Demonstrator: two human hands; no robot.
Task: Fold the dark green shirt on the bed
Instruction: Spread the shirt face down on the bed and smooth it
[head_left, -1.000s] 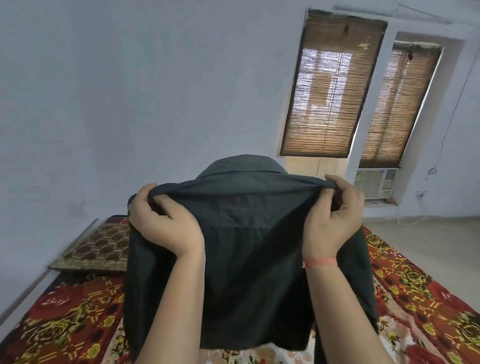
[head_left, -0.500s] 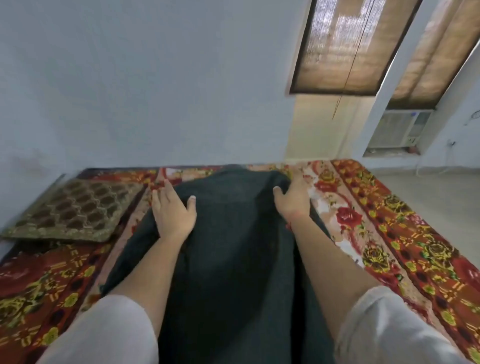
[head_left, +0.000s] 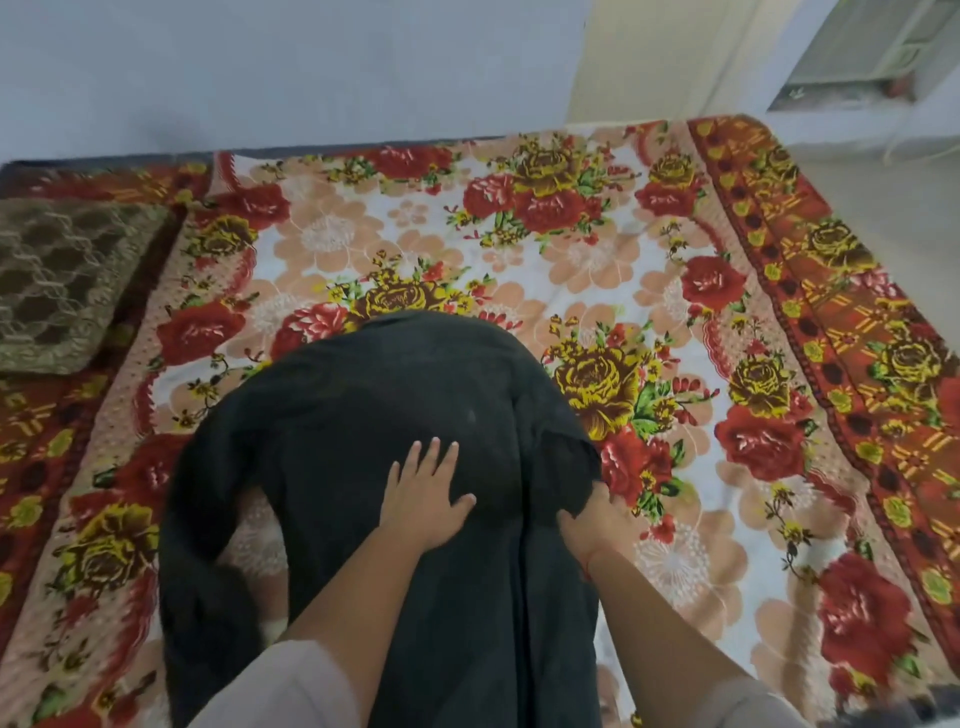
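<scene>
Little of the task is complete: the dark green shirt (head_left: 363, 405) lies spread on the floral bedspread (head_left: 587, 249) of the bed, its left sleeve (head_left: 208, 519) trailing loose in a curve, and no fold shows. The left hand (head_left: 423, 499) rests flat on the middle of the shirt, fingers spread, gripping nothing. The right hand (head_left: 592, 525) is at the shirt's right edge with its fingers hidden under the fabric, so a grip cannot be confirmed; by my judgement, both sleeves and the body are yet to be folded.
</scene>
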